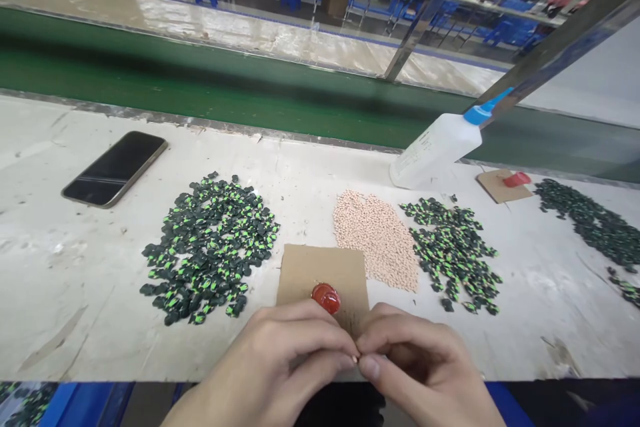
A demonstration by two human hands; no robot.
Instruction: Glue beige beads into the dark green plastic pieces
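Observation:
At the table's front edge my left hand point(287, 350) pinches a small pale pink bead point(355, 359) between thumb and finger. My right hand point(417, 357) meets it there, its thumb and fingertips closed; whatever they grip is too small and hidden to make out. Just beyond the hands a round red cap with glossy liquid point(326, 298) sits on a square of cardboard point(323, 263). A heap of pale pink beads point(373, 237) lies past the cardboard's right corner. Small black-and-green pieces are spread in a large left pile point(210, 247) and a smaller right pile point(455, 250).
A phone point(115, 169) lies at the left. Behind the beads stands a white squeeze bottle with a blue nozzle point(435, 150). Farther right are another cardboard piece point(500, 188) with a red cap point(517, 179) and a dark pile point(593, 223). A green strip point(225, 83) runs behind the table.

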